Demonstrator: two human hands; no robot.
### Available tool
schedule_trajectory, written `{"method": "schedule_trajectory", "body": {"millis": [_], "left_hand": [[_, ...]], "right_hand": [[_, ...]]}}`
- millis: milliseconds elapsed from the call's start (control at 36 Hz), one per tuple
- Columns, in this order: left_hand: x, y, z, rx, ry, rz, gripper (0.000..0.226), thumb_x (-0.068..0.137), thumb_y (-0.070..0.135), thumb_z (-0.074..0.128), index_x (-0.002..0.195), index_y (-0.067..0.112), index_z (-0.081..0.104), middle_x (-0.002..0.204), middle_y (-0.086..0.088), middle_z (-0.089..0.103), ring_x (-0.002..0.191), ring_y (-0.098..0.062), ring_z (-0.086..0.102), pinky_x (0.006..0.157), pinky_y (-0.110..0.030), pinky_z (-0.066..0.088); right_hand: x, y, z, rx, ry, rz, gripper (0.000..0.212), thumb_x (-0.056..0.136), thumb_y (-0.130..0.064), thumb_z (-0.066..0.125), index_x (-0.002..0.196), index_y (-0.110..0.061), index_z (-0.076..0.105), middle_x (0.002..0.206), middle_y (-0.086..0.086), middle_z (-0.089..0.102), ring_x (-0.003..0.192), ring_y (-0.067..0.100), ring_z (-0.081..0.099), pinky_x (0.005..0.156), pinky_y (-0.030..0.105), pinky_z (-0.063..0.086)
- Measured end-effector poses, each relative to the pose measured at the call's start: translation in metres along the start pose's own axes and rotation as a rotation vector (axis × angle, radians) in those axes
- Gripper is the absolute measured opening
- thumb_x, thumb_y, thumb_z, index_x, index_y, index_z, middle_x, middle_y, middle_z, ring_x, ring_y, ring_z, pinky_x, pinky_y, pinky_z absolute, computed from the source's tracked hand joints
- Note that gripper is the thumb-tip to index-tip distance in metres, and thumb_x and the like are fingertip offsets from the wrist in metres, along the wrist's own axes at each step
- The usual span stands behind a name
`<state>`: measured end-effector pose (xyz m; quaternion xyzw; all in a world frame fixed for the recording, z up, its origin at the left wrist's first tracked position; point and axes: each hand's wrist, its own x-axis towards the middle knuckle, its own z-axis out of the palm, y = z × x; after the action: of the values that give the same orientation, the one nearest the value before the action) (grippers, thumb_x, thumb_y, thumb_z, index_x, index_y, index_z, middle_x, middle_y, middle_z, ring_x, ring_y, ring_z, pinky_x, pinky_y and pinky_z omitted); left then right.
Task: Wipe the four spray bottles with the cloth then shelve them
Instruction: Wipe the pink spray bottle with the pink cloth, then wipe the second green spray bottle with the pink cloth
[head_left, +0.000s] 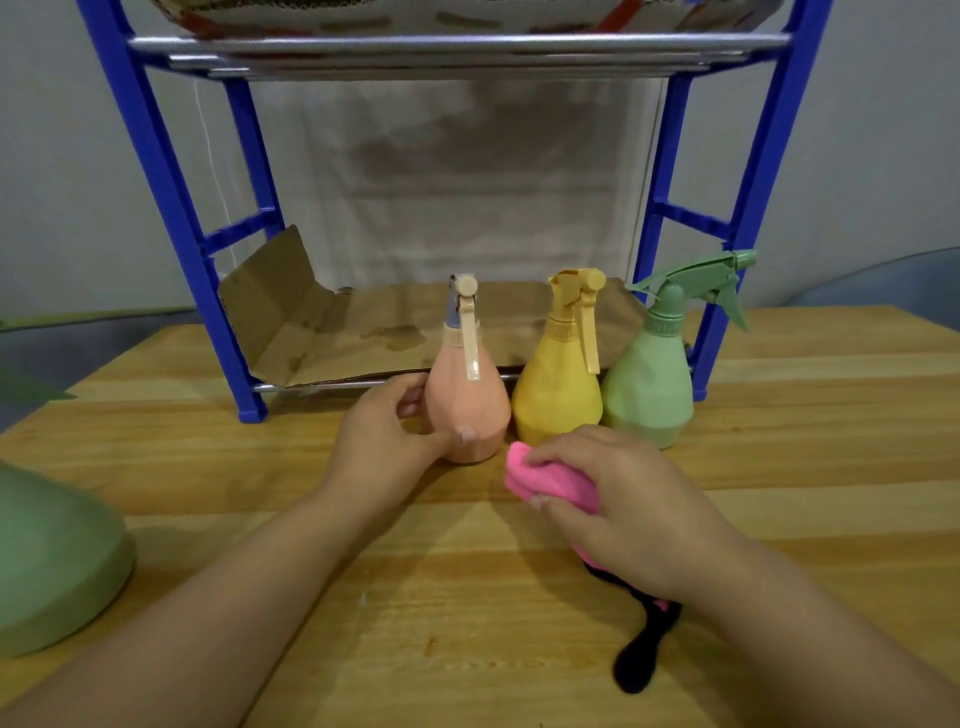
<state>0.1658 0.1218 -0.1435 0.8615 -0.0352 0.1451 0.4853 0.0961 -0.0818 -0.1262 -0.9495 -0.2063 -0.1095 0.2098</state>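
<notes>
Peach bottle (467, 410) is gripped low by left hand (384, 436); plastic judged light, slippery. Cloth (550, 480), just beside, is pinched by right hand (623, 499).

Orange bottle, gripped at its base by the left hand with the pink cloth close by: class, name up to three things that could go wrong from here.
1. The orange bottle stands almost against the yellow bottle, itself beside the green bottle; lifting or wiping carelessly could topple them.
2. The left hand holds only its lower body, so it may tip or slip.
3. The pink cloth in the right hand trails a dark end over the table, which could snag.
</notes>
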Motion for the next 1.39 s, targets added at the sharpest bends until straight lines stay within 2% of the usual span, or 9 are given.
{"method": "schedule_trajectory", "body": {"millis": [139,222,389,583,722,833,1194,1278,1389], "left_hand": [[-0.008,0.006,-0.008,-0.032,-0.02,-0.062,0.067,0.063,0.031,0.085,0.123,0.025,0.057,0.112,0.01,0.063,0.097,-0.008,0.061,0.07,-0.018,0.045],[-0.015,0.01,-0.017,-0.047,-0.02,-0.086,0.043,0.069,0.028,0.082,0.107,0.026,0.062,0.101,0.011,0.064,0.089,-0.006,0.061,0.064,-0.016,0.043],[-0.031,0.013,-0.043,-0.026,-0.084,-0.15,0.015,0.075,0.034,0.076,0.087,0.027,0.07,0.087,0.006,0.069,0.083,-0.014,0.065,0.075,-0.035,0.054],[-0.074,0.014,-0.079,-0.069,-0.161,-0.207,0.013,0.076,0.028,0.077,0.084,0.019,0.072,0.083,-0.004,0.073,0.077,-0.017,0.07,0.061,-0.022,0.049],[-0.112,0.007,-0.104,-0.106,-0.187,-0.21,0.012,0.077,0.026,0.075,0.086,0.018,0.073,0.081,-0.004,0.072,0.064,-0.007,0.065,0.049,-0.013,0.045],[-0.137,-0.003,-0.124,-0.134,-0.135,-0.205,0.011,0.076,0.025,0.076,0.085,0.019,0.073,0.085,-0.007,0.073,0.073,-0.017,0.07,0.05,-0.013,0.048],[-0.177,-0.05,-0.2,-0.095,0.035,-0.23,0.007,0.076,0.023,0.077,0.079,0.018,0.073,0.078,-0.008,0.073,0.063,-0.012,0.069,0.054,-0.02,0.047],[-0.176,-0.06,-0.217,-0.115,0.13,-0.229,0.009,0.077,0.022,0.076,0.077,0.014,0.073,0.077,-0.012,0.073,0.064,-0.014,0.068,0.048,-0.013,0.045],[-0.169,-0.068,-0.235,-0.111,0.28,-0.211,0.011,0.08,0.026,0.072,0.077,0.015,0.071,0.079,-0.011,0.072,0.07,-0.018,0.065,0.053,-0.021,0.047]], "right_hand": [[0.0,0.001,0.001,-0.001,0.005,0.007,0.038,0.086,-0.042,0.06,0.124,-0.036,0.055,0.113,-0.016,0.057,0.101,0.005,0.053,0.085,0.03,0.05],[0.001,0.001,0.0,0.007,0.008,0.012,0.038,0.086,-0.041,0.062,0.123,-0.036,0.057,0.114,-0.016,0.058,0.102,0.005,0.053,0.087,0.029,0.05],[0.0,-0.006,-0.003,-0.005,-0.018,-0.002,0.036,0.086,-0.038,0.063,0.122,-0.032,0.059,0.112,-0.012,0.06,0.1,0.009,0.055,0.085,0.034,0.05],[-0.003,-0.03,-0.009,-0.074,-0.122,-0.04,0.038,0.086,-0.041,0.063,0.124,-0.036,0.058,0.115,-0.016,0.059,0.102,0.006,0.054,0.091,0.029,0.048],[-0.012,-0.054,-0.007,-0.103,-0.189,-0.105,0.039,0.087,-0.041,0.063,0.125,-0.036,0.057,0.122,-0.018,0.056,0.109,0.002,0.05,0.097,0.023,0.043],[-0.02,-0.074,0.001,-0.111,-0.212,-0.153,0.04,0.087,-0.041,0.061,0.126,-0.036,0.056,0.12,-0.015,0.057,0.108,0.005,0.051,0.095,0.026,0.044],[-0.026,-0.141,0.027,-0.031,-0.142,-0.246,0.041,0.086,-0.039,0.063,0.126,-0.036,0.057,0.113,-0.018,0.056,0.102,0.003,0.052,0.092,0.028,0.047],[-0.021,-0.155,0.031,-0.022,-0.135,-0.261,0.041,0.086,-0.038,0.063,0.126,-0.035,0.056,0.115,-0.019,0.057,0.103,0.002,0.052,0.093,0.028,0.047],[-0.015,-0.17,0.034,-0.013,-0.111,-0.262,0.04,0.087,-0.038,0.063,0.126,-0.035,0.056,0.114,-0.021,0.056,0.104,0.002,0.051,0.093,0.027,0.046]]}}
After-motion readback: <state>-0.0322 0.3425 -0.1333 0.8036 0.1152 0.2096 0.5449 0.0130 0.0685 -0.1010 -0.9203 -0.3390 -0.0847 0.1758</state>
